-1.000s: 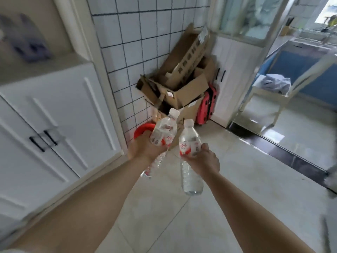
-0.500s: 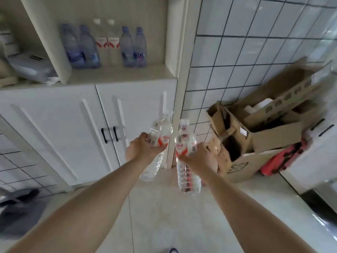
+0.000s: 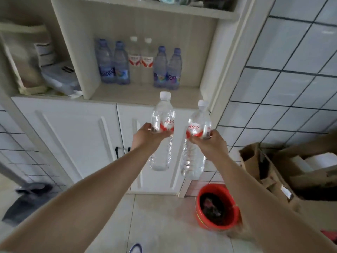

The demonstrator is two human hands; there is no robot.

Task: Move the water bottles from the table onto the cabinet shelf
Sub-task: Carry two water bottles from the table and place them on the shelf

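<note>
My left hand (image 3: 145, 136) grips a clear water bottle (image 3: 162, 117) with a red-and-white label around its middle, upright. My right hand (image 3: 209, 145) grips a second clear bottle (image 3: 197, 125) of the same kind, tilted slightly right. Both are held out in front of the white cabinet, just below its open shelf (image 3: 145, 94). On that shelf stand several bottles at the back: blue-tinted ones (image 3: 113, 64) on the left, two clear red-labelled ones (image 3: 141, 61) in the middle, and blue-tinted ones (image 3: 167, 68) on the right.
White cabinet doors (image 3: 73, 139) with black handles lie under the shelf. The left compartment holds a grey box (image 3: 60, 77). A red bucket (image 3: 217, 207) stands on the floor at the right beside cardboard boxes (image 3: 284, 172). Tiled wall at the right; a dark cloth (image 3: 27, 201) on the floor at left.
The view has swung towards the cabinet and come closer. Both hands have risen with their bottles to just under the shelf, and the bottles now stand more upright.
</note>
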